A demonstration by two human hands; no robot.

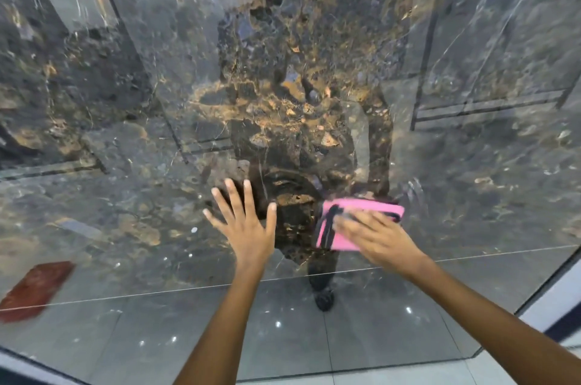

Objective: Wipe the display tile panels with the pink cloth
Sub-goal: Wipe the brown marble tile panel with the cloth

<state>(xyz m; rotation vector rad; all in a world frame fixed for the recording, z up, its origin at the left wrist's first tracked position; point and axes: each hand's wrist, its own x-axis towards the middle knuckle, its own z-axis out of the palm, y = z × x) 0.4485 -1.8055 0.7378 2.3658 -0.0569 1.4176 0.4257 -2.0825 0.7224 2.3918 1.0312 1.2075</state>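
Cloth: we see a folded pink cloth [361, 221] with dark trim, long axis running 9 to 3.
Place: flat on the glossy dark marbled tile panel [283, 70].
Right hand [377, 235]: blurred; our flat fingers press the cloth.
Left hand [245, 224]: fingers spread on the panel at the cloth's 9 o'clock.

Left hand [243, 224] splayed flat; right hand [374, 235] flat, blurred.

Display tile panel [283, 86]: glossy, dark grey to black, marbled with gold-brown veining and faint bluish patches; thin pale streaks throughout. Lower panel [283, 331]: plainer grey, speckled with white glints. Cloth [333, 237]: bright pink, dark band or trim, possibly black; blurred. Red-brown patch [34, 288] at lower left, apparently a reflection. White surface with dark edge [553, 309] at lower right.
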